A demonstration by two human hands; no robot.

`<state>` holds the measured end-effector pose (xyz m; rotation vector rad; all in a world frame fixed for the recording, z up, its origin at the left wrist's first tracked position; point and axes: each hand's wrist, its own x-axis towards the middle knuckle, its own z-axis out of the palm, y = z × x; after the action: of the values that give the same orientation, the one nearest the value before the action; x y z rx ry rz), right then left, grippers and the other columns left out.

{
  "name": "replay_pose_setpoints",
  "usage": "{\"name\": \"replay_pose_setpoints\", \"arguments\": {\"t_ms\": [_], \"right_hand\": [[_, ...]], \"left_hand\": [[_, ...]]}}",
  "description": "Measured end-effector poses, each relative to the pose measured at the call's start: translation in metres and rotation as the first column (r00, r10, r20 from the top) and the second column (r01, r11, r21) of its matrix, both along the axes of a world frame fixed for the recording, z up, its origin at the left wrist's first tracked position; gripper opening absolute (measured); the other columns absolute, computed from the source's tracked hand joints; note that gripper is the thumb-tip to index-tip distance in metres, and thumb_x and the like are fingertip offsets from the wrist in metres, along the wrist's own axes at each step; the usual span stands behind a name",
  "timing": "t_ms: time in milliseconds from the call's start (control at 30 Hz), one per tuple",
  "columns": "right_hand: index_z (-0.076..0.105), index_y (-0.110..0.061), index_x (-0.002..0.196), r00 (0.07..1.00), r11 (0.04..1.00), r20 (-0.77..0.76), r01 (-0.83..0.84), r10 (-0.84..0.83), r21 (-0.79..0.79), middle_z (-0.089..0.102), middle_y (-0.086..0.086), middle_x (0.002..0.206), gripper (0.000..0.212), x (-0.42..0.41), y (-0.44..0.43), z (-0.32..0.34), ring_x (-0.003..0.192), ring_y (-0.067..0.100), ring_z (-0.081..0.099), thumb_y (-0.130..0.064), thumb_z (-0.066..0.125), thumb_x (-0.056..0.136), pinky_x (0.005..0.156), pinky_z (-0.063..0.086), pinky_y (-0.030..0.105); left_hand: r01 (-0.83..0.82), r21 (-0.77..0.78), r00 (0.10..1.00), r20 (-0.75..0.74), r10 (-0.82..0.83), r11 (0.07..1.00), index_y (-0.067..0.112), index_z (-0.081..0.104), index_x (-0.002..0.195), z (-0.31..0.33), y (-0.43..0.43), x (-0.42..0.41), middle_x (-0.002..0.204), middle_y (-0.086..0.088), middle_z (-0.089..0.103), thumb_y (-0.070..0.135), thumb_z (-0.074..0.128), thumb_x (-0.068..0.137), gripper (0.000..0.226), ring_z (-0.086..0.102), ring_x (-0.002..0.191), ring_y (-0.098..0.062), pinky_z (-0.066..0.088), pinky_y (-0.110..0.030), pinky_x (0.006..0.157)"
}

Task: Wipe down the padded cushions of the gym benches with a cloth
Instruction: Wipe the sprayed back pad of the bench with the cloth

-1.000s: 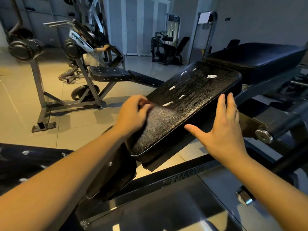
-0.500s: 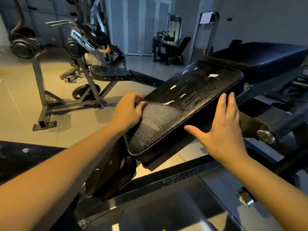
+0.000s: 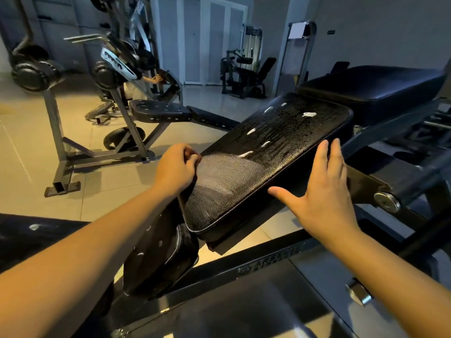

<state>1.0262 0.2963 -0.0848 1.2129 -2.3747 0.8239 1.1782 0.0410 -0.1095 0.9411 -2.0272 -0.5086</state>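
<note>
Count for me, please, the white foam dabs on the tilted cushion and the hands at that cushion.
White foam dabs on the tilted cushion: 6
Hands, the left hand and the right hand: 2
Total: 8

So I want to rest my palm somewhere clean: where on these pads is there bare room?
The wiped lower half of the tilted pad, between the left hand and the right hand, is bare. The flat cushion beyond looks bare too. The pad's upper half is crowded with white foam blobs and wet streaks.
</note>
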Motion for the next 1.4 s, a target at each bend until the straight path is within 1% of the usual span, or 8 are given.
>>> {"name": "replay_pose_setpoints", "arguments": {"t_ms": [167, 300, 533, 633, 767, 1000, 1233, 1400], "right_hand": [[-0.008, -0.011, 0.161, 1.000, 1.000, 0.005, 0.015, -0.015, 0.006, -0.012, 0.011, 0.169, 0.131, -0.001, 0.000, -0.002, 0.155, 0.036, 0.000, -0.082, 0.053, 0.069, 0.124, 0.017, 0.051], [-0.006, -0.011, 0.161, 1.000, 1.000, 0.000, 0.011, -0.011, 0.005, -0.011, 0.011, 0.169, 0.131, 0.000, 0.000, 0.000, 0.155, 0.035, 0.001, -0.081, 0.054, 0.068, 0.124, 0.018, 0.050], [-0.007, -0.011, 0.161, 1.000, 1.000, 0.017, 0.002, -0.002, 0.004, -0.012, 0.011, 0.169, 0.132, 0.000, -0.001, 0.000, 0.155, 0.035, 0.000, -0.075, 0.067, 0.072, 0.125, 0.019, 0.052], [-0.008, -0.012, 0.161, 1.000, 1.000, 0.028, 0.004, -0.004, 0.008, -0.013, 0.010, 0.169, 0.132, 0.000, -0.001, 0.000, 0.156, 0.035, -0.001, -0.077, 0.063, 0.071, 0.125, 0.019, 0.052], [-0.007, -0.012, 0.161, 1.000, 1.000, 0.013, 0.002, -0.002, 0.005, -0.011, 0.011, 0.169, 0.132, 0.000, 0.001, 0.001, 0.155, 0.035, 0.001, -0.082, 0.051, 0.066, 0.124, 0.018, 0.050], [-0.008, -0.011, 0.161, 1.000, 1.000, 0.018, -0.011, 0.011, 0.008, -0.013, 0.010, 0.169, 0.129, 0.001, 0.001, 0.001, 0.156, 0.035, -0.001, -0.072, 0.066, 0.075, 0.123, 0.017, 0.050], [-0.007, -0.012, 0.161, 1.000, 1.000, 0.014, -0.009, 0.009, 0.015, -0.012, 0.011, 0.169, 0.129, 0.000, 0.003, 0.002, 0.156, 0.035, -0.001, -0.078, 0.056, 0.071, 0.124, 0.016, 0.049], [-0.005, -0.010, 0.162, 1.000, 1.000, 0.013, -0.009, 0.009, 0.009, -0.011, 0.012, 0.170, 0.126, 0.001, 0.002, 0.002, 0.156, 0.034, 0.000, -0.075, 0.058, 0.074, 0.123, 0.019, 0.051]], "left_hand": [[0.164, -0.131, 0.986, 0.010, -0.164, 0.978, 0.013, 0.066, 0.107, 0.017, 0.044, -0.014, 0.107, -0.006, 0.064, 0.023, 0.066, 0.097, 0.014, 0.058, 0.102, -0.024, 0.042, -0.035, 0.085], [0.523, -0.426, 0.840, 0.115, -0.530, 0.738, 0.012, 0.064, 0.112, 0.030, 0.097, -0.018, 0.107, -0.002, 0.062, 0.021, 0.065, 0.097, 0.017, 0.055, 0.099, -0.014, 0.044, -0.025, 0.086], [-0.041, 0.030, 0.998, 0.048, 0.039, 0.999, 0.011, 0.065, 0.111, 0.003, 0.002, -0.006, 0.113, -0.012, 0.066, 0.028, 0.063, 0.100, 0.020, 0.059, 0.108, -0.033, 0.038, -0.034, 0.083], [0.189, -0.109, 0.982, -0.007, -0.190, 0.976, 0.015, 0.066, 0.108, 0.016, 0.041, -0.012, 0.108, -0.005, 0.066, 0.026, 0.065, 0.098, 0.016, 0.059, 0.103, -0.024, 0.042, -0.032, 0.084], [0.557, -0.406, 0.818, 0.116, -0.563, 0.725, 0.013, 0.064, 0.113, 0.030, 0.098, -0.014, 0.107, 0.000, 0.063, 0.021, 0.065, 0.097, 0.018, 0.056, 0.098, -0.011, 0.043, -0.021, 0.086], [0.047, -0.057, 0.999, 0.013, -0.047, 0.997, 0.010, 0.062, 0.103, -0.003, -0.003, -0.006, 0.097, -0.002, 0.057, 0.025, 0.064, 0.099, 0.016, 0.058, 0.099, -0.032, 0.031, -0.029, 0.075], [0.585, -0.358, 0.802, 0.117, -0.586, 0.728, 0.014, 0.063, 0.114, 0.007, 0.093, 0.016, 0.109, 0.003, 0.062, 0.020, 0.065, 0.099, 0.017, 0.058, 0.102, -0.015, 0.045, -0.024, 0.090], [0.273, -0.117, 0.962, 0.030, -0.272, 0.955, 0.013, 0.057, 0.108, -0.013, 0.022, 0.030, 0.104, -0.004, 0.062, 0.024, 0.060, 0.100, 0.014, 0.060, 0.101, -0.025, 0.044, -0.033, 0.084]]}}
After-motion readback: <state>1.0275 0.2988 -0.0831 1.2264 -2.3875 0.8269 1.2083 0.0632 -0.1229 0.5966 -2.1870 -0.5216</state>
